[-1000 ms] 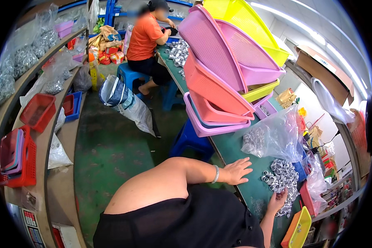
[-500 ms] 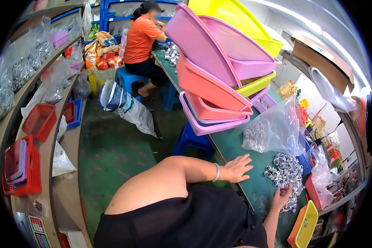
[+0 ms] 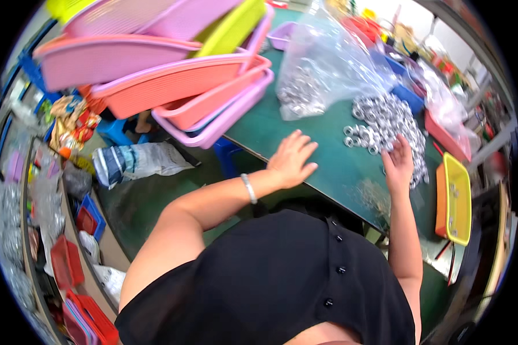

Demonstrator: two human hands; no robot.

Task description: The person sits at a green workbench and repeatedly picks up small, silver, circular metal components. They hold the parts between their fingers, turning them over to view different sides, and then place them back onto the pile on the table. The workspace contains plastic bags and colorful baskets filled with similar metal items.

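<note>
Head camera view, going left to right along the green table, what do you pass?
Stacked plastic trays → left hand flat on the table → pile of small silver rings under the right hand → yellow tray.

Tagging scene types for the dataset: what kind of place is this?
Likely a small parts-sorting or packing workshop: a green worktable bears a heap of small silver metal rings under the right hand, a clear bag of rings, and stacked plastic trays.
</note>
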